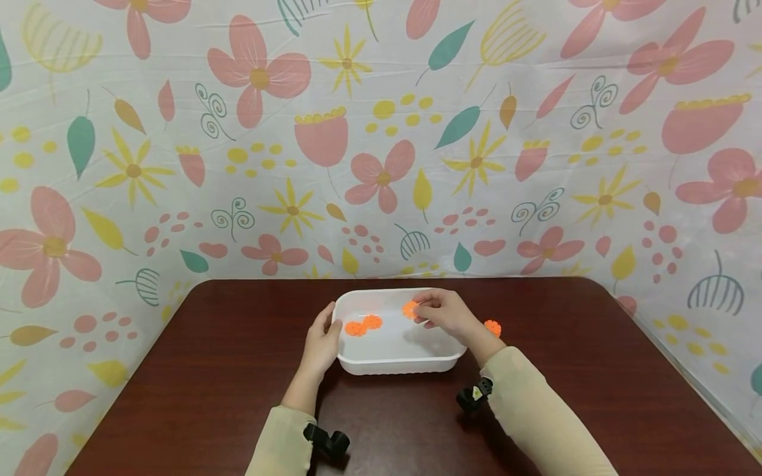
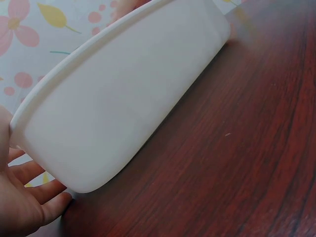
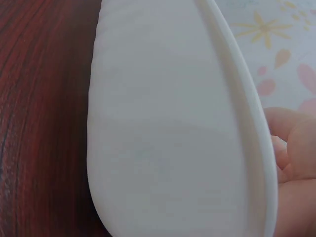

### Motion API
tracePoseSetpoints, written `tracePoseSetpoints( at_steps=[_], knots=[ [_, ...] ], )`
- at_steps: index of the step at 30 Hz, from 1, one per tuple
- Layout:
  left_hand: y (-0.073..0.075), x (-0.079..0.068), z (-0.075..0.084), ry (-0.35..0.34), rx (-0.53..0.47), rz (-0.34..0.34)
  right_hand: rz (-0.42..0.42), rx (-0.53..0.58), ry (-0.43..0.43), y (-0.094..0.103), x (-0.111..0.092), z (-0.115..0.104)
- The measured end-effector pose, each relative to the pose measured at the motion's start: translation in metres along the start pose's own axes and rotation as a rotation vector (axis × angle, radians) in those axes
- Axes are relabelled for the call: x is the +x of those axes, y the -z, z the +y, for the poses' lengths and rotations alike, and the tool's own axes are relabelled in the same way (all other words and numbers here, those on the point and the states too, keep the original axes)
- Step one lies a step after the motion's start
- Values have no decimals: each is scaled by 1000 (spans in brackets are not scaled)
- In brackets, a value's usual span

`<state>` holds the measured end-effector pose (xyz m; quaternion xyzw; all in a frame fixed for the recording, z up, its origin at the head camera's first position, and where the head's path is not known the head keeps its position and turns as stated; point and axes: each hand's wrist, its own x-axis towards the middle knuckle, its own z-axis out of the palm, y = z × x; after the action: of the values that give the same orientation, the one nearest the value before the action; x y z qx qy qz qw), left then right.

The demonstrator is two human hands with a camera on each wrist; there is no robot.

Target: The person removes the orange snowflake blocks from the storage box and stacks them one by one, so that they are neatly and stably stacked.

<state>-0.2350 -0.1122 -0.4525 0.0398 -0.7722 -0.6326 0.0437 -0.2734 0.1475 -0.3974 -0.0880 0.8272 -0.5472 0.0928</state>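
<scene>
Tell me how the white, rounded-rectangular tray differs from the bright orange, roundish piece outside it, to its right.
The white, rounded-rectangular tray is far larger than the bright orange, roundish piece. The tray has raised walls, while the piece shows a bumpy edge. The left hand grips the tray; no hand holds that piece. Both rest on the dark red-brown table.

Light diffuse, even; faint shadow beneath bare right hand's [image 1: 443, 312] grip, on white rectangular plastic tray [image 1: 393, 349]. Wrist views dimmer, soft.

The table [image 1: 238, 370] is dark red-brown. On it there is a white tray [image 1: 405, 365], and at right an orange piece [image 1: 493, 327].
</scene>
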Motion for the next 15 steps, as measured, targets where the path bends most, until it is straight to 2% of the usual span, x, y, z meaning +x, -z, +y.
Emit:
tracePoseSetpoints(
  at_steps=[6,15],
  knots=[
    [-1,0,0,-28,22,10,11,43,6,9,-2,3],
    [1,0,-1,8,-17,-8,33,91,16,21,-6,6]
  ],
)
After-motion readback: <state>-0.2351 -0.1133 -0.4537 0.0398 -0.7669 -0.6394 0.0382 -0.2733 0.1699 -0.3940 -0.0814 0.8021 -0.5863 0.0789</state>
